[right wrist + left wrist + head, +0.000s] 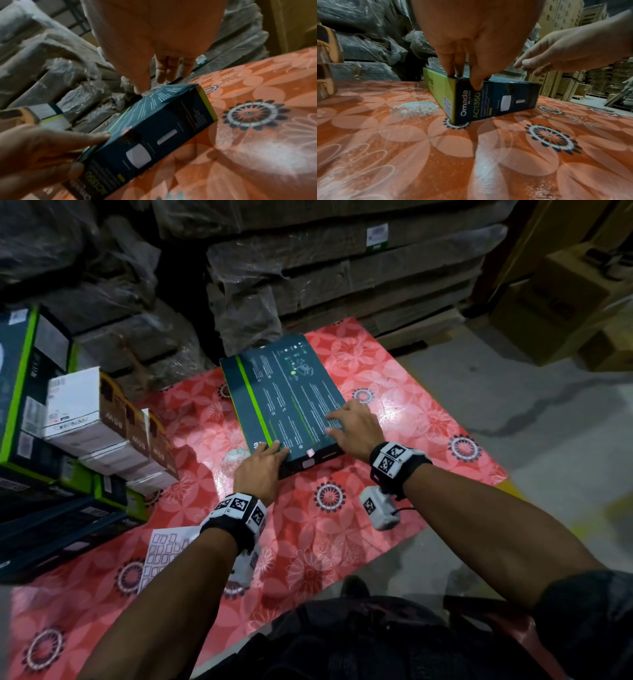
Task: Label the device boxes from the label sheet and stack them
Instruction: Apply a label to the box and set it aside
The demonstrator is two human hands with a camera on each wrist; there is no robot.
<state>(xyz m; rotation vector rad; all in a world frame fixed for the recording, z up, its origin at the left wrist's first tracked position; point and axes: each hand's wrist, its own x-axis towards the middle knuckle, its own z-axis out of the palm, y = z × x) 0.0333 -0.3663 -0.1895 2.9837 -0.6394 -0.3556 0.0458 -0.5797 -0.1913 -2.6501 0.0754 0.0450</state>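
Observation:
A dark teal device box (287, 395) with a green stripe lies flat on the red floral mat (342, 525). My left hand (274, 448) holds its near-left corner, fingers on the top edge and thumb (476, 82) down the front face printed "Omada AC1350" (471, 108). My right hand (337, 422) rests on the near-right of the top with its fingers (163, 73) spread and fairly straight. A small pale sticker (311, 453) sits at the near edge of the top. The white label sheet (164, 553) lies on the mat at the near left, partly under my left forearm.
Teal-and-green boxes (20, 392) and smaller white-and-brown boxes (102, 422) are stacked at the left. A crumpled white wad (236, 458) lies beside the box's near-left corner. Plastic-wrapped cardboard packs (342, 268) stand behind the mat. Brown cartons (565, 302) and concrete floor (513, 392) are at the right.

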